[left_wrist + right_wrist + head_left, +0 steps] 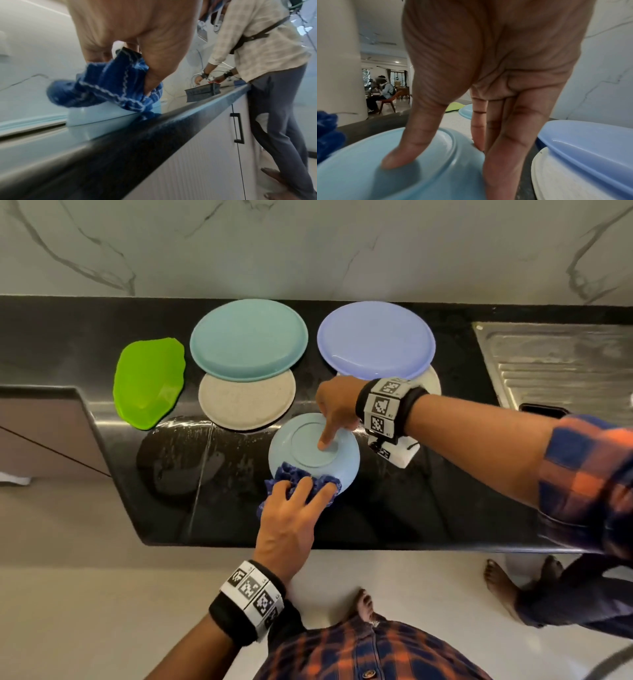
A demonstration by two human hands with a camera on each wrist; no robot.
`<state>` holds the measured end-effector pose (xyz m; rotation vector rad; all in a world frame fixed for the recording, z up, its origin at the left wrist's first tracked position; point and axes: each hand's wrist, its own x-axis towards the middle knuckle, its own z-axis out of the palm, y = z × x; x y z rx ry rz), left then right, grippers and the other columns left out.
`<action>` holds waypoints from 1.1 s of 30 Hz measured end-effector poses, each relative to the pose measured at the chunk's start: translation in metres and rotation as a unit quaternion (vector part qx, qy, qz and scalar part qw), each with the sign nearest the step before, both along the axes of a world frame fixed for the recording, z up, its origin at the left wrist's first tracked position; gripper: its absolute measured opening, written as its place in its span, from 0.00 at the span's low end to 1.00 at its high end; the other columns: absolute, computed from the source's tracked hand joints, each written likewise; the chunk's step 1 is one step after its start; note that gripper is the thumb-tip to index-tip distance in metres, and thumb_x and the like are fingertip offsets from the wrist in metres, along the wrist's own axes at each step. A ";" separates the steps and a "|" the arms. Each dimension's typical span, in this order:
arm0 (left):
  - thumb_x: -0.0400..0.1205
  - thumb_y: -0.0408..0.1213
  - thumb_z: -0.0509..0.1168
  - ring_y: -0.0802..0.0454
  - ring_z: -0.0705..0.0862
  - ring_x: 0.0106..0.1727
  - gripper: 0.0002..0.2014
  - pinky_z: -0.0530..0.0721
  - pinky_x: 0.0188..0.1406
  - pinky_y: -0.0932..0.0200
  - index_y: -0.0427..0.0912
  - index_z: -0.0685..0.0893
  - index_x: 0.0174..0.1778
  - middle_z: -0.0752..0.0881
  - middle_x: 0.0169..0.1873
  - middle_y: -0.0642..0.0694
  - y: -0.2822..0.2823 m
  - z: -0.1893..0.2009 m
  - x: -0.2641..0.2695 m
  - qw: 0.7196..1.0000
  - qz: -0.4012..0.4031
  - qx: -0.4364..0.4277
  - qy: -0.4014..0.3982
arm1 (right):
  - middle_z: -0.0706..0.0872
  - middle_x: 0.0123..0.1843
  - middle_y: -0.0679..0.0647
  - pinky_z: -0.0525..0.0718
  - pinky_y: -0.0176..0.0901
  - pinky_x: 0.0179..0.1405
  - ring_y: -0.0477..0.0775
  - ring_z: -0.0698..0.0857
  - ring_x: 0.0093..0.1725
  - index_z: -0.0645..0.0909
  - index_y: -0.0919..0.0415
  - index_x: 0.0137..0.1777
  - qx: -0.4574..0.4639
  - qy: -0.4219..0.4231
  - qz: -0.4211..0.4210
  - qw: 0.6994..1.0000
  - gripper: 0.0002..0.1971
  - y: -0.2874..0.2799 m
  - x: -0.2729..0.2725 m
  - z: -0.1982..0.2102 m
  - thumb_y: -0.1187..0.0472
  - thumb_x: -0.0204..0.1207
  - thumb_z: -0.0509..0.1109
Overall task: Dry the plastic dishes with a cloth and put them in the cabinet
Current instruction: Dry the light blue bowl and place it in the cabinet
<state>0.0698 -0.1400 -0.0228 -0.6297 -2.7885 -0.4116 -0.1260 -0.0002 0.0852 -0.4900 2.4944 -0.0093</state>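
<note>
— Cloth (301, 481) first: where is it?
— Bunched in the left hand (291, 517), fingers curled around it, pressed on the near rim of the upturned light blue bowl (313, 451) on the black surface (428, 508).
— And the right hand (337, 405)?
— Fingers straight, holding nothing; the thumb presses the bowl's base.
— Farther back?
— Beige plate (246, 402), green dish (149, 381) far left, then teal plate (248, 338) and lavender plate (375, 338), near the wall.

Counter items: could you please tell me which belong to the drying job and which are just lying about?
Job:
cloth, gripped by left hand
light blue bowl, upside down, steadied by right hand
teal plate
purple plate
grey plate
green dish

Lying about:
sink drainboard
</note>
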 end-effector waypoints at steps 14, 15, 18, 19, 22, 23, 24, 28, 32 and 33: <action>0.76 0.35 0.70 0.36 0.81 0.60 0.15 0.80 0.53 0.44 0.47 0.85 0.60 0.86 0.53 0.45 0.096 0.043 -0.043 0.962 -0.099 -0.236 -0.097 | 0.82 0.30 0.49 0.83 0.44 0.42 0.48 0.80 0.28 0.75 0.58 0.38 0.091 0.007 0.082 0.992 0.31 -0.025 -0.017 0.006 0.37 0.54 0.87; 0.77 0.34 0.70 0.36 0.80 0.61 0.16 0.79 0.55 0.44 0.47 0.83 0.61 0.86 0.54 0.44 0.102 0.046 -0.048 0.958 -0.091 -0.248 -0.110 | 0.84 0.30 0.50 0.85 0.45 0.41 0.48 0.81 0.28 0.78 0.58 0.38 0.102 0.007 0.081 0.992 0.31 -0.028 -0.018 0.005 0.36 0.50 0.88; 0.76 0.32 0.68 0.34 0.80 0.60 0.16 0.78 0.58 0.41 0.45 0.82 0.59 0.85 0.54 0.41 0.113 0.051 -0.062 0.953 -0.072 -0.271 -0.119 | 0.88 0.33 0.50 0.89 0.48 0.43 0.51 0.85 0.31 0.87 0.59 0.47 0.116 0.017 0.096 0.988 0.38 -0.037 -0.022 0.003 0.32 0.43 0.88; 0.76 0.31 0.66 0.34 0.81 0.59 0.14 0.78 0.58 0.41 0.45 0.82 0.58 0.85 0.52 0.40 0.115 0.052 -0.065 0.952 -0.072 -0.271 -0.120 | 0.89 0.37 0.52 0.88 0.48 0.42 0.53 0.85 0.34 0.88 0.59 0.51 0.118 0.015 0.103 0.988 0.40 -0.039 -0.023 0.001 0.32 0.44 0.88; 0.74 0.33 0.68 0.36 0.82 0.53 0.12 0.80 0.55 0.42 0.48 0.84 0.53 0.85 0.47 0.42 0.113 0.049 -0.064 0.957 -0.084 -0.255 -0.112 | 0.90 0.52 0.56 0.84 0.47 0.41 0.56 0.87 0.43 0.86 0.60 0.59 0.114 0.011 0.109 0.987 0.44 -0.045 -0.022 0.002 0.33 0.46 0.88; 0.73 0.34 0.69 0.37 0.83 0.51 0.13 0.80 0.52 0.43 0.48 0.84 0.53 0.85 0.46 0.43 0.108 0.047 -0.062 0.959 -0.097 -0.246 -0.102 | 0.90 0.53 0.56 0.84 0.48 0.43 0.57 0.88 0.46 0.86 0.60 0.60 0.112 0.008 0.102 0.988 0.45 -0.046 -0.021 0.002 0.33 0.46 0.88; 0.73 0.34 0.69 0.38 0.82 0.50 0.14 0.80 0.50 0.44 0.49 0.85 0.54 0.85 0.45 0.44 0.102 0.043 -0.059 0.961 -0.113 -0.235 -0.088 | 0.90 0.54 0.56 0.85 0.49 0.44 0.57 0.89 0.48 0.86 0.60 0.60 0.105 0.005 0.094 0.990 0.46 -0.045 -0.021 0.003 0.33 0.44 0.88; 0.71 0.32 0.68 0.37 0.81 0.53 0.23 0.79 0.48 0.44 0.49 0.82 0.64 0.84 0.52 0.43 0.062 0.032 -0.042 0.968 -0.184 -0.164 -0.049 | 0.90 0.51 0.55 0.85 0.46 0.39 0.57 0.88 0.42 0.85 0.60 0.59 0.083 0.007 0.077 0.994 0.51 -0.038 -0.022 -0.001 0.29 0.36 0.87; 0.73 0.29 0.62 0.39 0.80 0.58 0.27 0.81 0.52 0.44 0.52 0.80 0.68 0.83 0.59 0.45 0.017 0.028 -0.037 0.965 -0.236 -0.112 -0.030 | 0.89 0.55 0.55 0.85 0.48 0.47 0.59 0.87 0.50 0.81 0.60 0.65 0.081 -0.013 0.074 0.994 0.51 -0.036 -0.018 0.005 0.33 0.43 0.88; 0.74 0.28 0.61 0.38 0.80 0.59 0.27 0.82 0.53 0.43 0.52 0.80 0.69 0.83 0.61 0.45 0.006 0.026 -0.036 0.967 -0.232 -0.098 -0.028 | 0.88 0.57 0.55 0.85 0.49 0.51 0.58 0.86 0.50 0.79 0.60 0.67 0.082 -0.014 0.071 0.994 0.50 -0.036 -0.017 0.007 0.35 0.46 0.89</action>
